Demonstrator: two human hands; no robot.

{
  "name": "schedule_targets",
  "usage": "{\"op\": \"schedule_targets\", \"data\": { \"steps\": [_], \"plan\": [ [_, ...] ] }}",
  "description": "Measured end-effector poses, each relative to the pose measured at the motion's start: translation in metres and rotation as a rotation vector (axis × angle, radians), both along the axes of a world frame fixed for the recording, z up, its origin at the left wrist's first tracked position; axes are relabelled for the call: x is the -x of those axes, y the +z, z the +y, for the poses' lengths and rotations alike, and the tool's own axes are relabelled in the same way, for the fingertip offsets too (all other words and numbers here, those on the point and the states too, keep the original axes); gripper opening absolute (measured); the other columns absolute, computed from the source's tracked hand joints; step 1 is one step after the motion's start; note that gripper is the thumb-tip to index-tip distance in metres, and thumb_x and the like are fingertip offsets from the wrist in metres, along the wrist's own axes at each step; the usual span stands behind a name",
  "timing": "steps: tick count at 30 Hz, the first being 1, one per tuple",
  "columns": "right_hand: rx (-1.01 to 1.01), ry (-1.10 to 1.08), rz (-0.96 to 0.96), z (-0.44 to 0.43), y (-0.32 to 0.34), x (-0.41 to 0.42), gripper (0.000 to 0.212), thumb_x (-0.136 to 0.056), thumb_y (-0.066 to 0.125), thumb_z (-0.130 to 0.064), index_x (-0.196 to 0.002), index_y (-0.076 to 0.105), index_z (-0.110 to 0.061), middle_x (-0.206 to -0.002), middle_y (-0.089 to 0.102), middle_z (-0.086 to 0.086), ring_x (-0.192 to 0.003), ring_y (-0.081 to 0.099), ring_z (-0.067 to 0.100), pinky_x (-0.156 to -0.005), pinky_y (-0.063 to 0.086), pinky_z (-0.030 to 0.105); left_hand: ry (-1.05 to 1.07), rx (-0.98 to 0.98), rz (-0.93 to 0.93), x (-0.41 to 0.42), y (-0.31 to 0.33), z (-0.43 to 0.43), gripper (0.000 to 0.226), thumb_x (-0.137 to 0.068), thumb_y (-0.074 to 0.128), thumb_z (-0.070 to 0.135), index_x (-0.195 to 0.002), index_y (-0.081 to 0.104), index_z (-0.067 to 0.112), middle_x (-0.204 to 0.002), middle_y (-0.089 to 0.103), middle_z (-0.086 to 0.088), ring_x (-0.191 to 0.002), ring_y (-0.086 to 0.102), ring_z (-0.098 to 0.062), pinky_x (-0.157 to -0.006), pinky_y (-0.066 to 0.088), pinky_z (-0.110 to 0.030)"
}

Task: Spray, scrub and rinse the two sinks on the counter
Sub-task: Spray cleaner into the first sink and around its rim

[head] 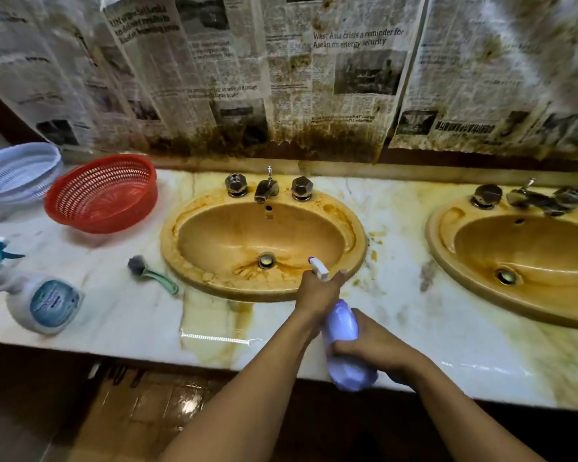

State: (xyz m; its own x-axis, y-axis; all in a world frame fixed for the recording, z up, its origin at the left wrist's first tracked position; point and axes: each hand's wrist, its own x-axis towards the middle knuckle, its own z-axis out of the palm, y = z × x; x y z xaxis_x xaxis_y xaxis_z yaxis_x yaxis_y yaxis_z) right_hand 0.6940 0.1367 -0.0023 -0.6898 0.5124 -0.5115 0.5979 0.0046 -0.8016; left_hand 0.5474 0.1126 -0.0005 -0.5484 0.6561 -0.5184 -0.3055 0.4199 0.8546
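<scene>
Two hands grip the spray bottle (342,323) over the left sink (214,235), near rim: left hand (317,291) fingers round its neck, right hand (377,348) round its body. Advise sweeping the stained basin.

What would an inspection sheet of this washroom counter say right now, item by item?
Surface: marble counter, brown-stained around the left sink.
Job's things: left sink and right sink both stained; purple spray bottle aimed at the left sink; scrub brush beside it.
Clutter: white spray bottle, red basket, pale basket.
Hands: left hand grips the bottle's neck, fingers curled; right hand holds its body.
Cables: nothing seen.
Surroundings: stained newspaper covers the wall.
</scene>
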Motion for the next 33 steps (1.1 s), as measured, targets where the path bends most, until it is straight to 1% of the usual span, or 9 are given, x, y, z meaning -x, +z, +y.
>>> {"op": "schedule_targets", "data": {
  "steps": [4,8,13,16,19,24,28,30,33],
  "plan": [
    [-0.118,-0.110,0.059,-0.017,0.002,0.019,0.066,-0.062,0.079,-0.050,-0.120,0.058,-0.026,-0.113,0.069,-0.004,-0.104,0.068,0.014,-0.092,0.058,0.044,-0.221,-0.074,0.012,0.019,0.017,-0.036,0.047,-0.087,0.082,0.040,-0.122,0.057,0.021,-0.112,0.069,-0.004,-0.100,0.069,-0.014,-0.089,0.054,-0.030],
    [-0.145,-0.122,0.182,-0.017,0.020,0.040,0.060,-0.071,0.087,-0.033,-0.121,0.053,-0.034,-0.116,0.067,-0.010,-0.104,0.067,0.010,-0.089,0.058,0.031,-0.318,-0.165,0.037,0.046,0.037,-0.054,0.047,-0.087,0.083,0.038,-0.126,0.064,0.022,-0.113,0.073,-0.006,-0.102,0.071,-0.017,-0.084,0.057,-0.029],
    [0.043,-0.077,0.280,0.004,0.021,0.044,0.095,-0.056,0.094,-0.034,-0.140,0.048,-0.029,-0.136,0.062,-0.003,-0.125,0.060,0.014,-0.099,0.055,0.033,-0.271,-0.242,0.126,0.064,0.046,-0.057,0.049,-0.078,0.091,0.033,-0.122,0.069,0.026,-0.100,0.069,-0.004,-0.092,0.070,-0.017,-0.080,0.059,-0.037],
    [0.147,-0.254,0.430,0.027,0.040,0.048,0.085,-0.055,0.078,-0.026,-0.136,0.054,-0.023,-0.134,0.066,0.004,-0.128,0.058,0.021,-0.094,0.048,0.032,-0.224,-0.225,0.201,0.070,0.048,-0.060,0.067,-0.075,0.092,0.035,-0.134,0.063,0.029,-0.105,0.068,0.002,-0.100,0.067,-0.017,-0.078,0.057,-0.029],
    [0.062,-0.183,0.494,0.041,0.077,0.068,0.069,-0.075,0.078,-0.028,-0.140,0.055,-0.027,-0.132,0.068,-0.010,-0.128,0.058,0.007,-0.098,0.046,0.027,-0.225,-0.201,0.301,0.074,0.052,-0.061,0.083,-0.073,0.093,0.036,-0.145,0.053,0.032,-0.109,0.069,0.005,-0.102,0.066,-0.012,-0.086,0.060,-0.031],
    [-0.109,0.092,0.357,0.042,0.114,0.118,0.052,-0.087,0.082,-0.034,-0.136,0.065,-0.027,-0.130,0.068,-0.011,-0.124,0.061,0.007,-0.106,0.050,0.034,-0.185,-0.216,0.354,0.085,0.059,-0.060,0.081,-0.078,0.090,0.028,-0.148,0.050,0.025,-0.108,0.069,0.007,-0.108,0.066,-0.017,-0.094,0.059,-0.037],
    [-0.056,0.191,0.399,0.040,0.116,0.134,0.069,-0.082,0.085,-0.016,-0.143,0.056,-0.028,-0.133,0.066,-0.008,-0.125,0.061,0.010,-0.098,0.055,0.031,-0.207,-0.268,0.356,0.114,0.062,-0.062,0.079,-0.081,0.089,0.026,-0.150,0.050,0.028,-0.110,0.072,0.009,-0.105,0.069,-0.015,-0.088,0.061,-0.031],
    [-0.145,0.155,0.403,0.037,0.111,0.144,0.069,-0.082,0.086,-0.013,-0.142,0.056,-0.027,-0.130,0.067,-0.009,-0.123,0.062,0.013,-0.101,0.056,0.038,-0.257,-0.287,0.369,0.125,0.065,-0.061,0.078,-0.083,0.087,0.026,-0.151,0.050,0.029,-0.111,0.072,0.009,-0.104,0.068,-0.013,-0.086,0.061,-0.030],
    [-0.312,-0.014,0.465,0.031,0.109,0.164,0.039,-0.087,0.082,-0.017,-0.123,0.068,-0.024,-0.110,0.072,-0.007,-0.104,0.069,0.015,-0.094,0.059,0.043,-0.341,-0.313,0.384,0.144,0.064,-0.058,0.081,-0.077,0.091,0.028,-0.149,0.053,0.030,-0.120,0.072,0.009,-0.113,0.067,-0.016,-0.093,0.061,-0.036]
  ]
}}
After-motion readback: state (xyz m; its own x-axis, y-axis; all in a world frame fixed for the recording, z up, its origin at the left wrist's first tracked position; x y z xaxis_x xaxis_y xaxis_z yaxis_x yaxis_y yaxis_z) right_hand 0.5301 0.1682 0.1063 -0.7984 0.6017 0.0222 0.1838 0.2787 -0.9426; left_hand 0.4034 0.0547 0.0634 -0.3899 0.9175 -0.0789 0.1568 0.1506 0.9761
